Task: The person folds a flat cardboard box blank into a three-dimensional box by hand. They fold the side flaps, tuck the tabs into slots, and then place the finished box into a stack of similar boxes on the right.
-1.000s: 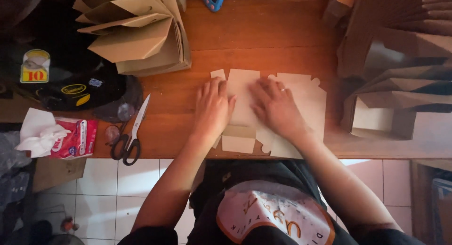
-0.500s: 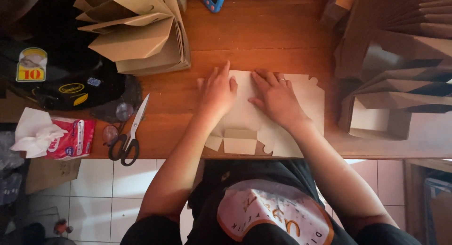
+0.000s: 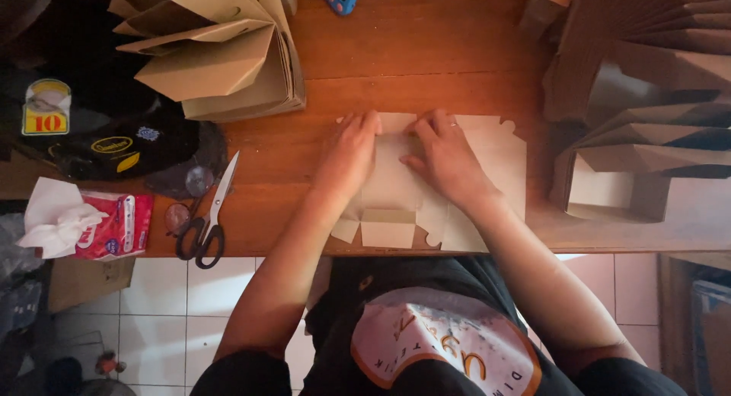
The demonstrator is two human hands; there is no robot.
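One wooden table [image 3: 426, 53], seen from above, bearing everything else. To the right of the flat box, one big heap of folded cardboard boxes [image 3: 647, 99], too overlapped to count. To its upper left, a second stack of folded boxes [image 3: 213, 53], about five layers showing. At the table's near edge, in the middle, one flat box [image 3: 487, 183] of pale card, unfolded, with small tabs along the edge nearest the body. Two hands on it: left hand [image 3: 352, 158] pressing down on the box's left part, fingers close together and pointing away; right hand [image 3: 448, 161] just beside it, flat on the card, fingers slightly spread, one ring on a finger. Left of the flat box, one black bag [image 3: 129, 148], then one pair of scissors [image 3: 205, 213] with black handles, blades shut. Further left, at the table's end, one red pack of tissues [image 3: 99, 225] with white sheets sticking out.
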